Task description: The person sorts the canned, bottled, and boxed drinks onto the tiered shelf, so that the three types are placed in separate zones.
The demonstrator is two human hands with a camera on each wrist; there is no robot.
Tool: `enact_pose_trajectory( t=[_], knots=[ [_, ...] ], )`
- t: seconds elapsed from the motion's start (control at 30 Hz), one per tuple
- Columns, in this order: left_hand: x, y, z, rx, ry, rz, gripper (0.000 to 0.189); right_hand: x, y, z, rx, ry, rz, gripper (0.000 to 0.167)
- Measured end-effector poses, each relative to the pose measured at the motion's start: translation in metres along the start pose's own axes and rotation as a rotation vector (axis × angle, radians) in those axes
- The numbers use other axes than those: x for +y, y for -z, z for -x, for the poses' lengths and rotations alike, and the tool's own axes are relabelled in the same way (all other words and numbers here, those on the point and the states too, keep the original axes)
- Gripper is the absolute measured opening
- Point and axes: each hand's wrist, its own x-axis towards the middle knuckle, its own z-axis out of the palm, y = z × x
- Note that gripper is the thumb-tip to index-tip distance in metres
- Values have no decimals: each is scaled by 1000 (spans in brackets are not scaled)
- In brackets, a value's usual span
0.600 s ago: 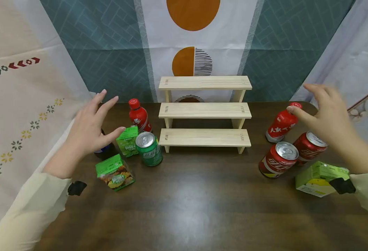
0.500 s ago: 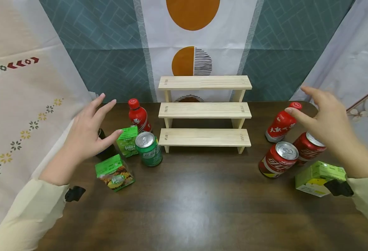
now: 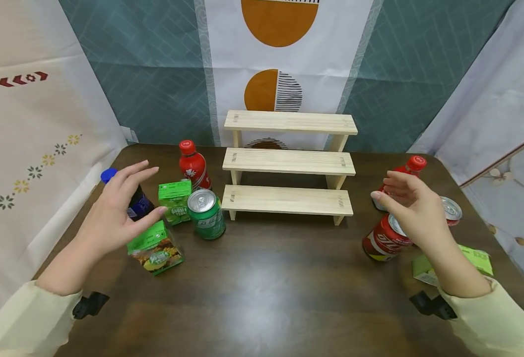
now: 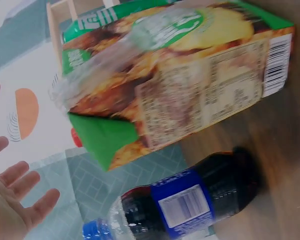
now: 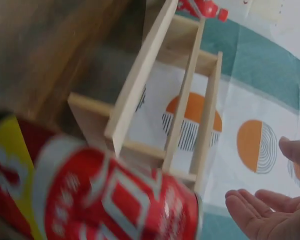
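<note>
My left hand (image 3: 110, 213) hovers with fingers spread, holding nothing. Nearest it are a dark soda bottle (image 3: 139, 204) with a blue cap and a green box with a food picture (image 3: 157, 254). In the left wrist view, the box (image 4: 175, 95) and the bottle (image 4: 190, 202) appear beside the hand. My right hand (image 3: 420, 215) is also bare, its fingers loosely bent above a red soda can (image 3: 383, 242). It partly hides that can, a red bottle (image 3: 416, 163) and a second red can (image 3: 452, 210). The right wrist view shows the red can (image 5: 120, 195) up close.
A three-step wooden stand (image 3: 289, 199) occupies the table's back middle. Left of it are a green can (image 3: 207, 218), a small green box (image 3: 175, 201) and another red bottle (image 3: 194, 167). A light green carton (image 3: 476, 260) lies beneath the right forearm. Patterned cloth (image 3: 163, 99) hangs behind.
The right hand has moved left and lower, over the front red can. My left hand has dropped slightly and shifted left, and the bottle's blue cap now shows. The head view has tilted a little.
</note>
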Motion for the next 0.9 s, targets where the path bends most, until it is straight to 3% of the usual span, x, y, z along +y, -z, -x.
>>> enact_pose_trajectory(
  t=[0.27, 0.5, 0.7, 0.9],
  knots=[
    [-6, -2, 21, -3, 64, 65, 70, -6, -22, 7, -72, -32, 1, 53],
    [-16, -10, 39, 30, 81, 97, 69, -6, -41, 9, -174, -139, -43, 62],
    [-19, -13, 48, 55, 107, 156, 70, 1, -57, 8, -165, -148, -77, 62],
    [-20, -17, 62, 30, 183, 175, 76, 11, -71, 5, -156, -188, 5, 62]
  ],
)
